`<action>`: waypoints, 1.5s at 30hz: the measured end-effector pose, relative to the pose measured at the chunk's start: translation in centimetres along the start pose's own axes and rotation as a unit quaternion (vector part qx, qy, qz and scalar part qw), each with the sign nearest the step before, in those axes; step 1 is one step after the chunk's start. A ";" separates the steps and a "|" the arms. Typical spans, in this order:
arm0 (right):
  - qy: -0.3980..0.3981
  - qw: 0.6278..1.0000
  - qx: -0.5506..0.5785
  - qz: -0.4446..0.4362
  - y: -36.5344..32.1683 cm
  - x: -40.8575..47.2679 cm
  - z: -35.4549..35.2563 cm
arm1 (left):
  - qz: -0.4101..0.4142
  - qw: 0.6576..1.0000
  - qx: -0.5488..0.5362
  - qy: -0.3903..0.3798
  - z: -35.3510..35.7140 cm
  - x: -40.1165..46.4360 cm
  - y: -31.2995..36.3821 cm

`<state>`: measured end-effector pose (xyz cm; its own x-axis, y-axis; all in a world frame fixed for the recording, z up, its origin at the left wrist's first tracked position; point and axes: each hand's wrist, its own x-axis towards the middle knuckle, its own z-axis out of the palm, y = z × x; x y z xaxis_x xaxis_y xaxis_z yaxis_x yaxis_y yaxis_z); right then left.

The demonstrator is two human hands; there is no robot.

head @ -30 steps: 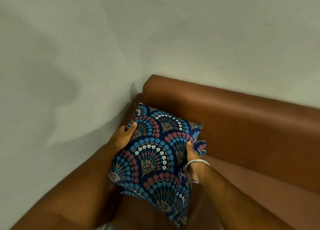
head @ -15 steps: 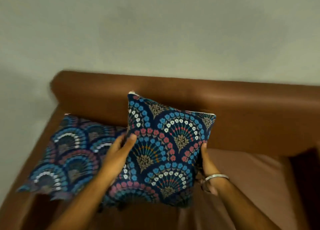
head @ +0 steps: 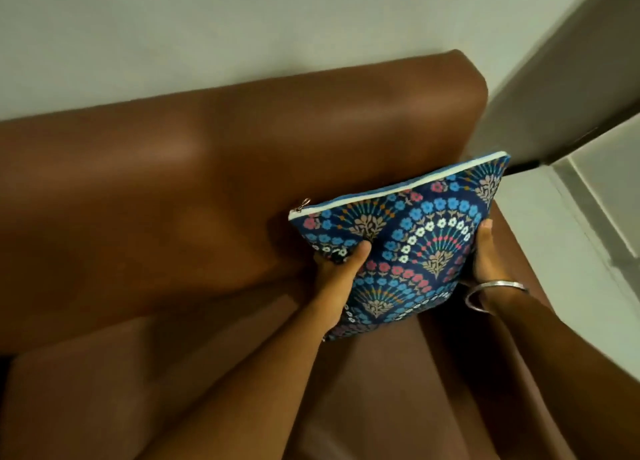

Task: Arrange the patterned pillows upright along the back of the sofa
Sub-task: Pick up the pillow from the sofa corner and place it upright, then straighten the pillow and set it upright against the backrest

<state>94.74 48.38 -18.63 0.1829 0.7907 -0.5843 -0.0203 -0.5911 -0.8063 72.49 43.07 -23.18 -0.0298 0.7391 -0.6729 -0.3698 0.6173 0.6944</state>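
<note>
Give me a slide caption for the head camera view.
Both hands hold a blue floral-patterned pillow upright against the brown leather sofa back.

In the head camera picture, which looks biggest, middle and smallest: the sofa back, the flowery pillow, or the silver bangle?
1. Sofa back, by far the largest.
2. Flowery pillow, held at both sides by the left hand and right hand.
3. Silver bangle, the smallest.

No readable text, labels, brands, numbers or signs anywhere in view
</note>
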 end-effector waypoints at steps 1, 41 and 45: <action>0.006 1.000 0.000 -0.006 0.6 0.2 -0.2 | 0.006 1.000 -0.002 0.006 0.2 0.4 -0.1; -0.176 0.970 -0.161 0.055 16.0 -34.3 41.9 | 0.035 0.959 0.023 0.279 -55.6 -36.6 5.1; -0.119 0.975 -0.188 0.023 11.0 -27.8 35.9 | 0.031 0.975 0.000 0.220 -47.5 -27.3 3.3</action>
<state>54.19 25.61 -14.52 -0.0438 0.7501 -0.6599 0.3461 -0.6082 -0.7143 27.98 12.09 -14.64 -0.4468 0.5879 -0.6744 -0.3545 0.5758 0.7368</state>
